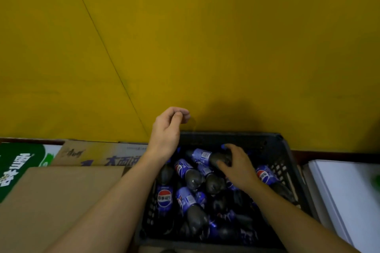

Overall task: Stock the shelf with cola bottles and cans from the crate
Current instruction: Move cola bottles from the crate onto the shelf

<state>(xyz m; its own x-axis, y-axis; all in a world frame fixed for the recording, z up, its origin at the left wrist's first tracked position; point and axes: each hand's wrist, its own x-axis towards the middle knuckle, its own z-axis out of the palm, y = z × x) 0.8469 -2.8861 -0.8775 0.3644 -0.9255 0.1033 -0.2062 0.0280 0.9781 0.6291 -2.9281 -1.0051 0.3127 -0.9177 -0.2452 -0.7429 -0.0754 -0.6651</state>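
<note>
— Right hand (pixel 238 165) is curled round a bottle (pixel 207 157) lying at the far end of the crate (pixel 287 172).
— And the left hand (pixel 167 129)?
— Loosely curled, holding nothing, above the crate's far left corner, by the yellow wall (pixel 205 37)

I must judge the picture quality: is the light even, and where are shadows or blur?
Head view: light is uneven; a dark shadow falls on the yellow floor behind the crate. The bottles inside look dim; the green thing at the right edge is blurred. Straight edges bend, wide-angle distortion.
</note>
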